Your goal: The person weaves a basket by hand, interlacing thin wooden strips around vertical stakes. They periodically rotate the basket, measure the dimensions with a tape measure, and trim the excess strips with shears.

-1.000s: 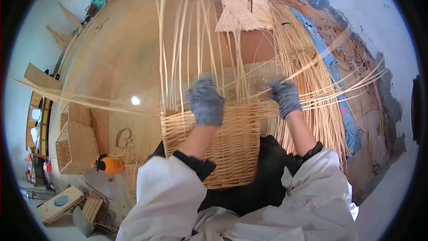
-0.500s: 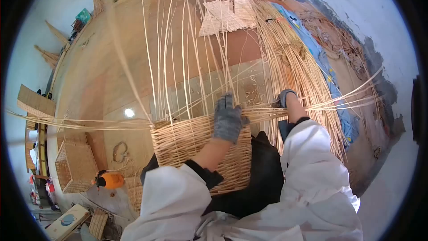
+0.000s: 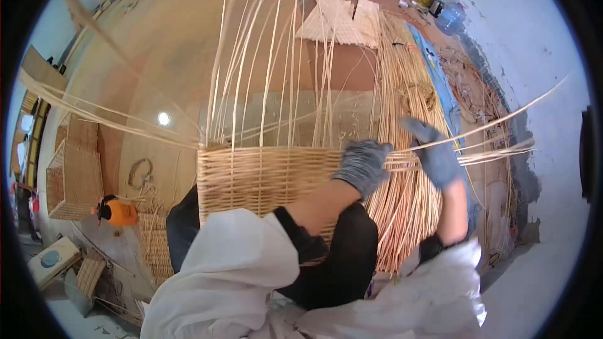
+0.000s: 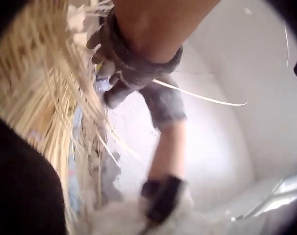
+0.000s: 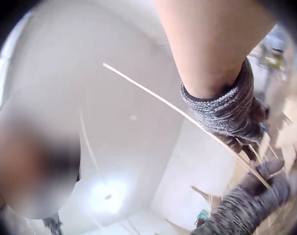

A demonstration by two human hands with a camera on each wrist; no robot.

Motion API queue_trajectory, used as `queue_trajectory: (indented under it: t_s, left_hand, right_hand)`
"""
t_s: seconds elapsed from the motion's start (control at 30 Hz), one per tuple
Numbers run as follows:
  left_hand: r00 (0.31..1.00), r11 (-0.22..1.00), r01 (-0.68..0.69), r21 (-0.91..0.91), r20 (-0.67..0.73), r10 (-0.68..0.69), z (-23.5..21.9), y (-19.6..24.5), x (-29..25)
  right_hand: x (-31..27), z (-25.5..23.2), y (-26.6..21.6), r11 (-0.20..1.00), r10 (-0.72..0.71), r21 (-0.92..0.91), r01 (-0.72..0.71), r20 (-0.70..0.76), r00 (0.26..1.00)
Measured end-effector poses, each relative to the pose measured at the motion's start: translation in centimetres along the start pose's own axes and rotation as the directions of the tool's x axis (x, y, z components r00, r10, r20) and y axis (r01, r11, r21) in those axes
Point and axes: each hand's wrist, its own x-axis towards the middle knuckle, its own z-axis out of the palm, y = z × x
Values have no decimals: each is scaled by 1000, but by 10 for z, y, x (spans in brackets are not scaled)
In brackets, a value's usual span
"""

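A woven wicker panel (image 3: 264, 176) stands in front of the person's lap, with tall upright rods (image 3: 267, 81) rising from its top edge. At its upper right corner the gloved left hand (image 3: 364, 166) curls round a long wicker rod (image 3: 515, 113); in the right wrist view this rod (image 5: 158, 98) runs into the left hand's fingers (image 5: 271, 169). Just to the right is the gloved right hand (image 3: 436, 157), slightly blurred, its fingers extended up and leftward beside the rod. More loose rod ends (image 3: 496, 156) stick out to the right beyond it.
A large bundle of wicker rods (image 3: 408, 213) lies on the floor at the right, by a blue cloth (image 3: 433, 56). Long rods (image 3: 107, 113) project left from the panel. An orange spray bottle (image 3: 119, 211) and a woven box (image 3: 78, 179) are at the left.
The left hand has moved right along the panel's top edge to its right corner. The right hand has shifted right and its fingers have straightened. The camera view has shifted too.
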Motion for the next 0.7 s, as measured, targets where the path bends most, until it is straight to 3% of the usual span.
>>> queue_trajectory:
  t_s: [0.03, 0.07, 0.1, 0.13, 0.2, 0.23, 0.3, 0.43, 0.53, 0.57, 0.63, 0.67, 0.7]
  left_hand:
    - [996, 999, 50, -7, 68, -49, 11, 9, -1]
    - [989, 996, 92, -10, 120, -90, 18, 16, 4]
    - [978, 992, 128, -5, 164, -125, 20, 17, 10]
    - [980, 989, 137, -49, 150, -128, 21, 13, 13]
    - [981, 979, 156, -134, 135, -138, 23, 5, 12]
    - [984, 992, 82, -94, 167, -66, 23, 2, 12]
    - [973, 986, 132, -104, 204, -109, 29, 4, 19]
    - [965, 976, 160, -145, 231, -124, 38, 3, 21]
    - [969, 976, 163, -142, 209, -131, 44, 1, 16]
    - [972, 978, 155, -136, 196, -127, 44, 2, 14]
    - [982, 971, 134, -195, -104, -157, 55, -9, 10]
    - [973, 877, 144, -459, -97, -210, 44, -28, -1]
    - [961, 697, 125, -706, -89, -263, 32, -47, -12]
  right_hand:
    - [37, 17, 46, 893, -421, -180, 411, -18, 907]
    - [65, 42, 59, 961, -273, 78, 266, 92, 958]
    - [91, 67, 67, 949, -150, 305, 76, 228, 962]
    - [120, 94, 88, 934, -337, 221, 280, 288, 897]
    - [144, 112, 84, 925, -379, 147, 352, 450, 809]
    - [142, 106, 64, 966, -257, 128, 223, 536, 804]
    - [142, 102, 52, 993, -40, 105, -44, 686, 726]
    - [139, 104, 56, 961, -262, 125, 247, 699, 665]
    - [137, 108, 56, 992, -75, 123, -26, 746, 662]
    - [135, 108, 51, 998, -69, 60, 36, 741, 668]
    - [132, 103, 38, 986, -59, -66, 153, 718, 694]
    - [138, 105, 55, 976, -111, -57, 208, 696, 709]
    - [145, 114, 88, 966, -162, -41, 257, 676, 719]
